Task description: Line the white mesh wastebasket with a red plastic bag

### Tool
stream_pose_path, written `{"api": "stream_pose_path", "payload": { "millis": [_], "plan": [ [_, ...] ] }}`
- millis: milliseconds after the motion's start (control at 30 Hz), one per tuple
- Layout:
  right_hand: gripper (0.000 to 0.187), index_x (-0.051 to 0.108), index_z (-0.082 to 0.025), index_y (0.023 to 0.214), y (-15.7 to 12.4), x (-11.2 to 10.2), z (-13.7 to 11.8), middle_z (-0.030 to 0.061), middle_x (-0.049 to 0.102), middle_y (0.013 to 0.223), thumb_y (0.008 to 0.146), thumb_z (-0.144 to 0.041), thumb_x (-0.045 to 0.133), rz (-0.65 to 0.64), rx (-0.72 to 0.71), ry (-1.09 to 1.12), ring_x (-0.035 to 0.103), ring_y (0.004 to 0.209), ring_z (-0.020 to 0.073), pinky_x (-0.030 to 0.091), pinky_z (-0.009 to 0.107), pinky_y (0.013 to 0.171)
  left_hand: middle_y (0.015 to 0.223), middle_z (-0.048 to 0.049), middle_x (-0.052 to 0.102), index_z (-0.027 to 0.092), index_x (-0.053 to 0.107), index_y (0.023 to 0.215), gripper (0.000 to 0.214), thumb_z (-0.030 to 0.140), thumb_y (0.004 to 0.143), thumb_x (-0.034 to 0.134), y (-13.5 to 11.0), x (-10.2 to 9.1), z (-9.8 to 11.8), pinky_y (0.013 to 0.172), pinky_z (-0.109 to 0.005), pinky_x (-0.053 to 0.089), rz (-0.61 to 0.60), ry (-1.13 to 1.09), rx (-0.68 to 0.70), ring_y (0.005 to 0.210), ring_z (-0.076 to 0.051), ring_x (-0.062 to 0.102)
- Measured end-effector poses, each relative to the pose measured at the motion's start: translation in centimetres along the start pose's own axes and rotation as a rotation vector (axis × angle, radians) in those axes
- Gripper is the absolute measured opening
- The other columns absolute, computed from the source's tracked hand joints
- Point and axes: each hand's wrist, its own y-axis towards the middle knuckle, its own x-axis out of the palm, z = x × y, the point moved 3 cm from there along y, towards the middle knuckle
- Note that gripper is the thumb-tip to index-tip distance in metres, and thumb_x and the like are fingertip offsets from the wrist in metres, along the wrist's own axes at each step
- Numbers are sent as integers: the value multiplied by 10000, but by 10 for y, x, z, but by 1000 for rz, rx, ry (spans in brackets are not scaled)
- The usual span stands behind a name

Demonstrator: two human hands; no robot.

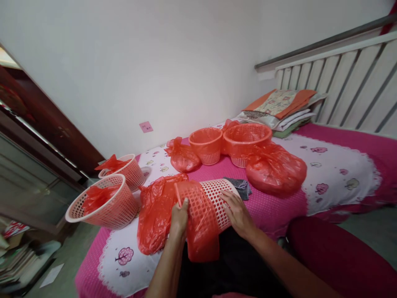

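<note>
A light pink plastic basket (219,191), full of round holes, lies on its side in front of me with its mouth to the left. A red plastic bag (201,225) is folded over its rim and covers the left half of its outside. My left hand (179,217) is closed on the bag-covered rim, thumb on the outside. My right hand (237,213) lies against the bare basket wall near the base, fingers stretched out. Left of the basket a crumpled red bag (153,215) rests on the bed. A grey cloth (242,186) lies behind the basket's base.
Two baskets lined with red bags (206,138) (246,138) stand near the wall. Filled red bags (276,169) (182,157) lie beside them. At left are two baskets (124,207) (136,171) with red plastic inside. Folded bedding (279,107) and a dark red stool (335,256) are at right.
</note>
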Motion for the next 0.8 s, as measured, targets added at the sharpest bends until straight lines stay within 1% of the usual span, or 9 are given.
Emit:
{"api": "stream_pose_path", "payload": {
  "millis": [67, 133, 233, 333, 400, 433, 500, 633, 800],
  "plan": [
    [341, 681, -254, 1328, 11, -6, -15, 124, 692, 1352, 1063, -311, 475, 7, 37, 93, 622, 1291, 296, 485, 529, 1132, 527, 48, 427, 254, 513, 651, 482, 670, 824, 682, -4, -9, 1, 550, -327, 424, 43, 75, 22, 501, -162, 444],
    [274, 698, -251, 1237, 20, -7, -31, 118, 720, 1232, 1050, -344, 521, 13, 72, 195, 653, 1191, 291, 507, 501, 1079, 561, 36, 434, 259, 489, 631, 498, 683, 846, 638, -11, -15, 6, 572, -330, 404, 90, 147, 72, 534, -167, 440],
    [204, 682, -250, 1145, 28, 2, -49, 86, 713, 1075, 992, -375, 629, -1, 147, 339, 668, 1035, 262, 548, 430, 954, 600, 3, 487, 258, 492, 616, 547, 742, 863, 550, -25, -17, 15, 609, -346, 406, 146, 250, 168, 582, -189, 472],
    [199, 674, -244, 1050, 32, 15, -58, 50, 691, 965, 897, -359, 726, -8, 222, 427, 649, 888, 226, 546, 365, 823, 624, -23, 537, 257, 512, 642, 573, 785, 863, 487, -39, -13, 17, 641, -362, 429, 149, 262, 217, 612, -212, 509],
    [140, 654, -244, 921, 34, 21, -62, 27, 675, 882, 859, -338, 738, -10, 246, 454, 621, 805, 207, 521, 342, 770, 646, -34, 562, 251, 530, 672, 578, 792, 868, 470, -45, -12, 15, 661, -369, 437, 141, 258, 229, 631, -220, 524],
    [126, 632, -246, 859, 35, 22, -64, 17, 663, 838, 863, -334, 721, -15, 257, 471, 607, 766, 197, 507, 332, 744, 648, -36, 566, 250, 533, 676, 583, 797, 867, 468, -46, -12, 14, 664, -370, 435, 140, 262, 228, 634, -222, 524],
    [163, 591, -250, 788, 36, 22, -66, -2, 637, 759, 900, -345, 661, -24, 284, 522, 585, 698, 182, 485, 313, 692, 635, -33, 557, 253, 531, 665, 599, 817, 858, 469, -48, -13, 11, 656, -371, 421, 139, 274, 217, 627, -223, 513],
    [246, 596, -246, 788, 35, 16, -65, -6, 620, 712, 948, -433, 586, 8, 363, 592, 575, 651, 176, 460, 295, 632, 645, -47, 572, 251, 551, 668, 634, 856, 837, 466, -48, -16, 12, 665, -378, 428, 167, 270, 213, 644, -238, 530],
    [352, 604, -243, 770, 33, 9, -49, 1, 617, 699, 908, -567, 609, 60, 477, 673, 579, 658, 186, 472, 302, 638, 634, -41, 573, 258, 513, 647, 662, 892, 828, 448, -50, -17, 18, 652, -375, 452, 198, 265, 229, 631, -230, 536]
  ]
}}
